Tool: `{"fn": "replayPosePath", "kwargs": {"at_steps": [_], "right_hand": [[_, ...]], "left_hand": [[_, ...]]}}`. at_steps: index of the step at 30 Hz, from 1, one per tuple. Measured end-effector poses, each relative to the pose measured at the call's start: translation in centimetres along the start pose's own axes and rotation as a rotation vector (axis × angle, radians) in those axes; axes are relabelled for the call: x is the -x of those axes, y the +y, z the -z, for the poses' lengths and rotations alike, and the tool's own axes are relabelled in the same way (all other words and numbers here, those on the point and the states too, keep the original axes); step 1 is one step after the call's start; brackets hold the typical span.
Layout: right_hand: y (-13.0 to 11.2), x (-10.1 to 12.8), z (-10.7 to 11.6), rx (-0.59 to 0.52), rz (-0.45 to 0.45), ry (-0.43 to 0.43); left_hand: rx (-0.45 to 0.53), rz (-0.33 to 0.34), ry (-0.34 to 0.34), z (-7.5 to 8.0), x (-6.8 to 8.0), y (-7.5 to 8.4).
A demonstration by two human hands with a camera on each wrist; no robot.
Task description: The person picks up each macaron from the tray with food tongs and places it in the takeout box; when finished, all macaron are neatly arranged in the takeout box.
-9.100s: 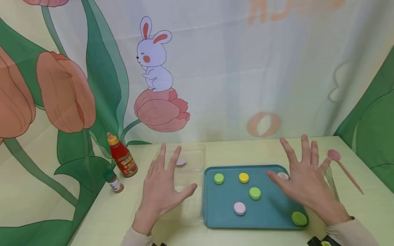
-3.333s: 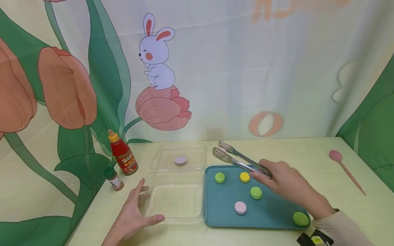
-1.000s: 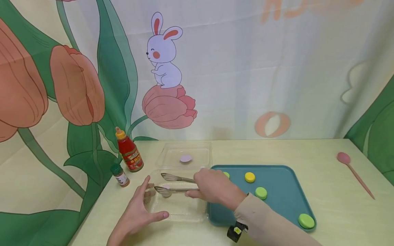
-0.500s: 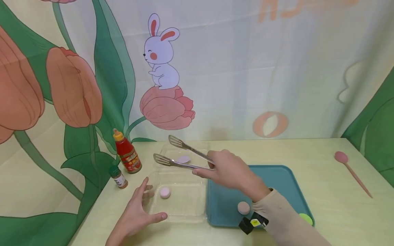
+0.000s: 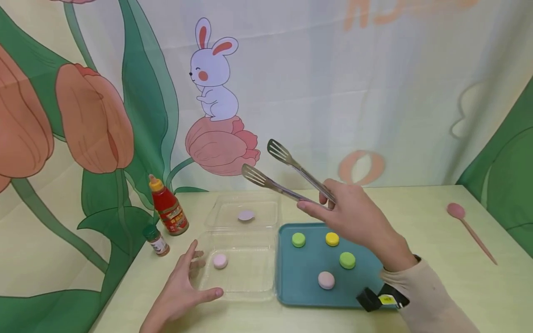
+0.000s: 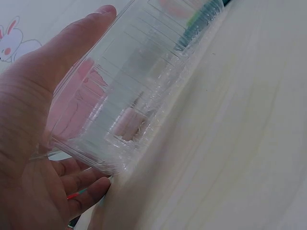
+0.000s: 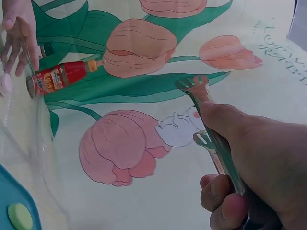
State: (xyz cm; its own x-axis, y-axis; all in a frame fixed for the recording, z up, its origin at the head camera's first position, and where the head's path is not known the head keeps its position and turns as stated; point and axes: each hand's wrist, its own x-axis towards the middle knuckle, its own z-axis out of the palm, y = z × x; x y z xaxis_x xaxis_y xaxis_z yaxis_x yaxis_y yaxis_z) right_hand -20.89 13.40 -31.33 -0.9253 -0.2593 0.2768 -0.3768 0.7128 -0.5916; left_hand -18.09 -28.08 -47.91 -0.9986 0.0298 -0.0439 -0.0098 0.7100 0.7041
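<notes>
My right hand (image 5: pixel 358 212) grips metal tongs (image 5: pixel 283 190), raised over the back of the tray. The tongs' arms are spread, with nothing between the slotted tips. My left hand (image 5: pixel 181 286) is at the left side of a clear plastic container (image 5: pixel 245 294), thumb and fingers spread around its front corner. A pale pink macaron (image 5: pixel 220 261) lies inside near the left wall. On the blue tray (image 5: pixel 287 296) lie a green macaron (image 5: pixel 298 239), a yellow macaron (image 5: pixel 332 239), another green macaron (image 5: pixel 347 260) and a pink macaron (image 5: pixel 326 280). My right forearm hides the tray's right part.
The container's hinged lid (image 5: pixel 266 203) lies back with a lilac oval piece (image 5: pixel 245 215) on it. A red sauce bottle (image 5: pixel 170 210) and a small green-capped jar (image 5: pixel 157 240) stand at left. A pink spoon (image 5: pixel 470 231) lies at right. A printed curtain (image 5: pixel 308 92) closes the back.
My right hand took the tongs from the tray's right side. The pink macaron now sits in the container, released there. The tongs have since lifted up and rightward. My left hand moved to the container.
</notes>
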Motion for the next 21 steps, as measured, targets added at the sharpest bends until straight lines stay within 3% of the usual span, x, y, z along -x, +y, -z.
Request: {"fn": "replayPosePath", "kwargs": {"at_steps": [7,15,21], "right_hand": [[1.9,3.0,2.8,0.088,-0.010,0.102],[6.1,6.3,4.4,0.136,-0.047,0.179],[8.8,8.0,4.8,0.132,-0.076,0.081]], "left_hand": [[0.011,-0.004,-0.003,0.0,0.1,0.0],[0.015,-0.022,-0.005,0.1,0.2,0.0],[0.021,-0.015,-0.010,0.1,0.1,0.0]]}}
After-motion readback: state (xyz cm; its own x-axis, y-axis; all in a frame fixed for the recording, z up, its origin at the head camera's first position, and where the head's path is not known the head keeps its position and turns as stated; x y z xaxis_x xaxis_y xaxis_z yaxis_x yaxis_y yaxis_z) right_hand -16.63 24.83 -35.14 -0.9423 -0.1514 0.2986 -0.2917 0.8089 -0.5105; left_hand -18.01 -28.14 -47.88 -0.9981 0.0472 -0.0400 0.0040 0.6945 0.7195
